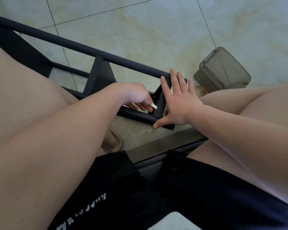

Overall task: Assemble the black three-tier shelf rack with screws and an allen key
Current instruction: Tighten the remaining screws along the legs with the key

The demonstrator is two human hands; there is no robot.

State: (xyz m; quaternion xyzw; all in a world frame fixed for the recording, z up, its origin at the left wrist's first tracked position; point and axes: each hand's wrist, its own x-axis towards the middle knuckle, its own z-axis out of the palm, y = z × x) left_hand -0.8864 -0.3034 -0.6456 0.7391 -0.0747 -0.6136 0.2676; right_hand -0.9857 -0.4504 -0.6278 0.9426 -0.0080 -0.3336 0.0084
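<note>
Black shorts (181, 188), left hand (136, 95) pinching allen key (154, 106), right hand (178, 100) splayed against rack (96, 53)

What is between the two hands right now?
In the head view, the black metal end panel of the rack stands between the left hand, pinching a silver allen key, and the open right hand.

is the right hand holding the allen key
No, the right hand lies open against the rack; the left hand pinches the allen key.
</note>
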